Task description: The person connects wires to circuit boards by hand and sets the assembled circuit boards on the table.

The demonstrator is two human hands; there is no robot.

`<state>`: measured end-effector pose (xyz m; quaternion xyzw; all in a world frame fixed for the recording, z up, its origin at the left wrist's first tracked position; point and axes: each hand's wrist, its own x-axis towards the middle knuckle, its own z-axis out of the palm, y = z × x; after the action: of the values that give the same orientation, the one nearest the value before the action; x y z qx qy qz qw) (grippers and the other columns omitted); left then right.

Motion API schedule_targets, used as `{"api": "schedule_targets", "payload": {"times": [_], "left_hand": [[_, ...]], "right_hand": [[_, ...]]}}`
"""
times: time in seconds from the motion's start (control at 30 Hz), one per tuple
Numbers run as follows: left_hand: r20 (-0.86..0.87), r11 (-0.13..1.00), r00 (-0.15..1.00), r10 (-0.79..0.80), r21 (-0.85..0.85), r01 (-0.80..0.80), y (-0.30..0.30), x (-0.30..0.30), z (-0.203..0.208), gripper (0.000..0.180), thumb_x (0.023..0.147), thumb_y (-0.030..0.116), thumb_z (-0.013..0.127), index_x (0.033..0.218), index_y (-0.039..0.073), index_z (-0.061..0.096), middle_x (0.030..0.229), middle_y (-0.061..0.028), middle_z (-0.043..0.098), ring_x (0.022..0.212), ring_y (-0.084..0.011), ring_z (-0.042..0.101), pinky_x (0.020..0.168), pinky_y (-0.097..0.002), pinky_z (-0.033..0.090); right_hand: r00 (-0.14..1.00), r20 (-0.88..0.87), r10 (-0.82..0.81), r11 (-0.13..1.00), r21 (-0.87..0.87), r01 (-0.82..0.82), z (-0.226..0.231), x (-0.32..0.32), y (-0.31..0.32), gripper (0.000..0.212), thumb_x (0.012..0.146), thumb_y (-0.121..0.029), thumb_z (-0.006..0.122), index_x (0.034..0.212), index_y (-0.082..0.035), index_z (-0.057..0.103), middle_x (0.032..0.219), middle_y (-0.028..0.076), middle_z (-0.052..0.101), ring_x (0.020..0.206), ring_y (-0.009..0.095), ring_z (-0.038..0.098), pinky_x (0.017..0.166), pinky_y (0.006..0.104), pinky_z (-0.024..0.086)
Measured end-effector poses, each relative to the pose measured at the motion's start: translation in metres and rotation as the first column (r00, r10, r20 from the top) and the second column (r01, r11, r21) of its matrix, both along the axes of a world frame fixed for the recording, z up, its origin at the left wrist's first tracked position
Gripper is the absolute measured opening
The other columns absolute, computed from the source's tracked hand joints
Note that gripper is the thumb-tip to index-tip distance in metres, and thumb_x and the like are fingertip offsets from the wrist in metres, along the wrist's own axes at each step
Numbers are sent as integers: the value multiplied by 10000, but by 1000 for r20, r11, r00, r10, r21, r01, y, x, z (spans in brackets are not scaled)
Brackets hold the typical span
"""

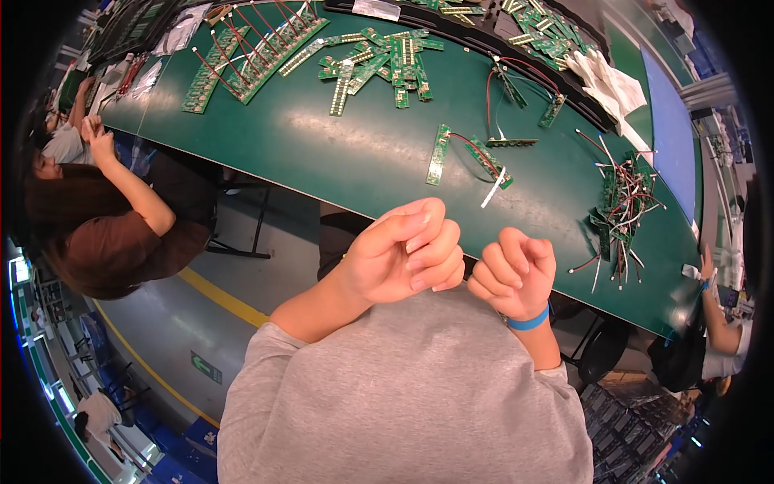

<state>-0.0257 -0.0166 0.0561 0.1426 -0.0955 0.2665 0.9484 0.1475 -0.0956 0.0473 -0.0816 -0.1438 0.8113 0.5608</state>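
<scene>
My left hand point(409, 248) is raised just off the table's near edge, its fingers curled in and the thumb on the index finger. Beside it and a little apart, my right hand point(516, 273) is closed in a loose fist above a blue wristband point(529, 318). Nothing shows in either hand. Nearest to them on the green table point(339, 157) lies a narrow green circuit board point(438, 155), joined by thin wires to a second board point(488, 163) with a white lead point(493, 188). Farther back, another wired pair includes a board point(513, 143) standing on edge.
Loose circuit boards point(379, 64) lie heaped at the back middle, with wired panels point(278, 56) to their left. On the right sits a tangle of wired boards point(625, 202). A black tray point(476, 36) borders the far side, near white gloves point(605, 85). Co-workers sit left and right.
</scene>
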Motion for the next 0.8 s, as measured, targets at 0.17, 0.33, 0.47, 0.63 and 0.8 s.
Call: {"api": "schedule_targets", "payload": {"times": [0.17,0.33,0.47,0.63,0.8], "left_hand": [[-26,1000,1000,10,28,-9,0,-2,0,277,953,245,340,708,119,365,625,9,401,504,-118,412,581,-301,361],[-33,996,999,41,77,-39,1,-4,-2,268,950,242,344,709,128,368,624,10,420,503,-110,426,573,-298,357],[-67,994,997,47,104,-40,1,-3,-1,278,946,260,374,703,125,375,603,25,415,466,-94,408,539,-278,350],[-34,995,999,39,95,-35,1,-3,-5,256,946,221,344,710,127,371,624,10,425,499,-112,432,568,-300,349],[-38,994,998,45,98,-42,0,-3,-5,253,946,218,345,713,125,372,624,9,426,497,-113,433,571,-301,350]], "right_hand": [[880,-458,126,990,-2,-143,-4,2,2,263,857,-367,402,744,-141,329,528,-3,370,443,120,344,479,280,275],[872,-446,201,980,98,-176,-1,1,5,255,834,-380,427,799,-143,338,579,13,396,464,127,359,496,286,283],[876,-456,154,987,42,-152,-1,-1,3,265,833,-386,432,795,-139,346,619,15,397,526,136,378,515,287,305],[916,-395,68,998,19,-66,0,-4,5,283,832,-397,440,769,-132,362,649,17,385,604,154,384,563,285,342],[920,-386,62,998,25,-57,0,-4,5,291,831,-399,443,755,-132,353,653,18,385,607,154,382,569,285,342]]}}
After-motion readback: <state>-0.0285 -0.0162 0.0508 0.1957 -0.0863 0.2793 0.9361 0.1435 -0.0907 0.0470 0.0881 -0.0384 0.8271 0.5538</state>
